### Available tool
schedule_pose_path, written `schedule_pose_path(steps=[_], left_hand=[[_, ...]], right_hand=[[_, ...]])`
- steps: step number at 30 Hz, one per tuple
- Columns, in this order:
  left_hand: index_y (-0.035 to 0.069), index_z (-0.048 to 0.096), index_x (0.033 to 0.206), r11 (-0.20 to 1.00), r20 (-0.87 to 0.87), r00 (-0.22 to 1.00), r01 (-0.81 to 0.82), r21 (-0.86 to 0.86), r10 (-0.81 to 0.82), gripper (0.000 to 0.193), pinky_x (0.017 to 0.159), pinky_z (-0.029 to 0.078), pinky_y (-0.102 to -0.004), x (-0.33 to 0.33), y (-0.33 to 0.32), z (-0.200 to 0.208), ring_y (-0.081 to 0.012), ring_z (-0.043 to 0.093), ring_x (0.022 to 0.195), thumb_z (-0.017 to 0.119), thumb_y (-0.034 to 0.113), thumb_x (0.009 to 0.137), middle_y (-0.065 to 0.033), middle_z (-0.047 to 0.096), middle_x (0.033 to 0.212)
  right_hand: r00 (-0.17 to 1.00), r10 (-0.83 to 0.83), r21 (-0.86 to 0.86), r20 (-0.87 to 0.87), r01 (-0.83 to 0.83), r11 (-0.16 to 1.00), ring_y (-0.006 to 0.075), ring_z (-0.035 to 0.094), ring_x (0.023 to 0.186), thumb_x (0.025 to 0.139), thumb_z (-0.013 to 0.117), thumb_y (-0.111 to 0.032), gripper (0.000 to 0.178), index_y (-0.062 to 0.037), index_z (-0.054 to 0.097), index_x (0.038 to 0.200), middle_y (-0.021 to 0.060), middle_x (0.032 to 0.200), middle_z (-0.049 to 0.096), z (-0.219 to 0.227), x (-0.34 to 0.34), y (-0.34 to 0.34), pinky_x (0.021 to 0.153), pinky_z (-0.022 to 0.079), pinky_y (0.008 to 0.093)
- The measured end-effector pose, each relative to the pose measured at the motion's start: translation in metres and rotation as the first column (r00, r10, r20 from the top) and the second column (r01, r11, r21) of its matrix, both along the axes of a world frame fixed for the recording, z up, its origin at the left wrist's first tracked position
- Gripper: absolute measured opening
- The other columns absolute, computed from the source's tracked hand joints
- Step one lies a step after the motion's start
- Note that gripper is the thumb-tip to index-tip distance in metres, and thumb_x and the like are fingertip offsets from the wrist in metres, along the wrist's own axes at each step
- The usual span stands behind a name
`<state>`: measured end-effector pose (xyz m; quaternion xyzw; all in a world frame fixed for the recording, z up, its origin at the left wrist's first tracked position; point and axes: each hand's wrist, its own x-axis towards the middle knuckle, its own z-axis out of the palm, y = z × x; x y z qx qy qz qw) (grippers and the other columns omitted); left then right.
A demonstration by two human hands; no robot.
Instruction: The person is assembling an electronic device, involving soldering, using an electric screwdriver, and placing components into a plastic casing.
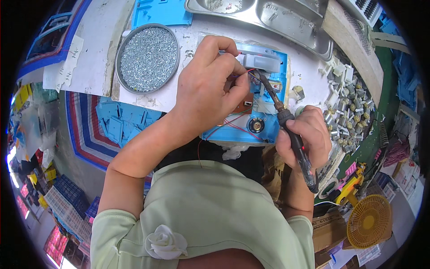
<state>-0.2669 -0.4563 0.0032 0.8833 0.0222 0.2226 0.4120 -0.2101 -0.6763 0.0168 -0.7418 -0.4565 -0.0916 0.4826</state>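
Note:
My right hand (309, 134) is wrapped round the black handle of a soldering iron (293, 134). The iron's metal tip points up and left, into an open blue plastic housing (273, 134) on the bench. Close by the tip, my left hand (212, 78) is closed in a pinch, with a thin red wire (251, 70) at its fingertips. Inside the housing are a pale grey plastic block (264, 63), a small round speaker (256, 125) and a brown circuit board (245, 106), partly covered by my left hand. Loose red and dark wires trail over the housing's near edge.
A round dish (177, 56) full of small screws stands left of my left hand. Behind the housing lies a metal tray (323, 45) with springs. Small motors (354, 107) are heaped at the right; blue plastic parts (123, 121) lie in a striped bag at the left.

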Motion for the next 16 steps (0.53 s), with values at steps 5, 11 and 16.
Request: schedule_pose_path(steps=[5, 11, 16], left_hand=[[0.001, 0.067, 0.084, 1.000, 0.007, 1.000, -0.003, 0.008, 0.003, 0.013, 0.073, 0.053, -0.0315, 0.0000, 0.0006, -0.0019, -0.0231, 0.063, 0.089, 0.076, -0.001, 0.075, -0.0126, 0.058, 0.109], [0.002, 0.067, 0.083, 1.000, 0.034, 0.999, -0.013, 0.027, 0.012, 0.013, 0.073, 0.053, -0.0322, 0.0009, -0.0003, -0.0018, -0.0242, 0.063, 0.088, 0.076, -0.001, 0.075, -0.0127, 0.059, 0.107], [0.002, 0.067, 0.084, 0.999, 0.031, 0.999, -0.026, 0.038, 0.025, 0.013, 0.074, 0.053, -0.0327, 0.0019, -0.0008, -0.0033, -0.0247, 0.063, 0.089, 0.076, 0.000, 0.074, -0.0129, 0.059, 0.107]], right_hand=[[1.000, 0.008, -0.049, 0.022, -0.007, 0.999, 0.0239, 0.053, 0.060, 0.073, 0.080, -0.002, 0.034, -0.0080, 0.065, 0.103, 0.0044, 0.070, 0.059, 0.0039, 0.0002, -0.0002, 0.061, 0.044, 0.0364], [0.999, 0.021, -0.058, 0.050, -0.019, 0.998, 0.0241, 0.054, 0.062, 0.069, 0.081, 0.000, 0.036, -0.0092, 0.067, 0.101, 0.0040, 0.071, 0.058, 0.0053, 0.0024, 0.0002, 0.064, 0.046, 0.0373], [0.998, 0.045, -0.055, 0.052, -0.042, 0.998, 0.0246, 0.056, 0.064, 0.068, 0.085, -0.003, 0.040, -0.0098, 0.068, 0.103, 0.0043, 0.072, 0.059, 0.0000, 0.0056, -0.0025, 0.066, 0.048, 0.0382]])
